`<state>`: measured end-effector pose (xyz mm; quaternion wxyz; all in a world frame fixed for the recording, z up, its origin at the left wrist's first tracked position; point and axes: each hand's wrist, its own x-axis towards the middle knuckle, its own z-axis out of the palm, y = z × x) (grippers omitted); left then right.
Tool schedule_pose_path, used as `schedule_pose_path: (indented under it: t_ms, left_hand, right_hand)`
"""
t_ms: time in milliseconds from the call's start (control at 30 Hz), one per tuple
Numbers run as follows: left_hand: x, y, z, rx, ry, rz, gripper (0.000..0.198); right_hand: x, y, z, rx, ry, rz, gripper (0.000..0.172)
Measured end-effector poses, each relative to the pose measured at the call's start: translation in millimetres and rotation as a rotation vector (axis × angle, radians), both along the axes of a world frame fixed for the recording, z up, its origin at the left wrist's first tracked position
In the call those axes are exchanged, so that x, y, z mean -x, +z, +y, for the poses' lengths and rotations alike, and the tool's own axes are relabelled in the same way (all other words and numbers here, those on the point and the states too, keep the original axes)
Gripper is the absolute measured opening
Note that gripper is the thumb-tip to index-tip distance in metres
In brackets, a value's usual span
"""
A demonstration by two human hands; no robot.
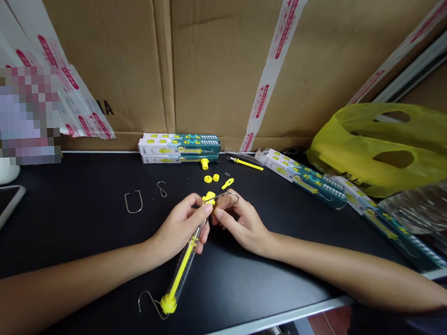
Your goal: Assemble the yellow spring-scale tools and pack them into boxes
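Observation:
My left hand (186, 217) is closed around the upper part of a clear tubular spring scale (182, 272) with a yellow inner rod. The scale lies slanted, its yellow end cap (168, 304) low on the table with a bent wire hook (151, 299) at that end. At the upper end sits a yellow cap (209, 198) with a curved wire handle (230, 194). The fingers of my right hand (245, 224) pinch at this wire handle beside the cap; its fingertips are partly hidden.
Loose on the black table (91, 214) are a U-shaped wire (134, 202), an S-shaped hook (161, 189), yellow rings (208, 179), a yellow cap piece (205, 164) and a yellow rod (248, 163). Printed boxes (179, 149) stand behind; a yellow bag (342, 146) lies right.

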<state>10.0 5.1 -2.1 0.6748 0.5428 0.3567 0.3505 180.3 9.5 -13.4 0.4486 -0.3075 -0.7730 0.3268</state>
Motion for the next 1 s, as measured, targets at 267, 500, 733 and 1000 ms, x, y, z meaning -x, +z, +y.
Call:
schedule_pose_path:
  t_ms: [267,500,733,1000]
  left_hand:
    - [1.9,0.1,-0.5,0.081,-0.017,-0.087,0.026]
    - [3.6,-0.1,1.5,0.114,-0.017,-0.126,0.023]
    - [4.4,3.5,2.4,0.117,-0.016,-0.103,0.025]
    - [3.4,7.7,0.8,0.132,-0.056,0.039,0.031]
  right_hand:
    - [-0.6,0.6,1.1,-0.131,-0.052,-0.073,0.012]
    - [-0.3,0.5,1.5,-0.138,-0.074,-0.105,0.013]
    - [1.1,1.5,1.2,-0.104,-0.080,-0.113,0.015]
    - [-2.2,-1.8,2.0,-0.231,-0.128,-0.108,0.012]
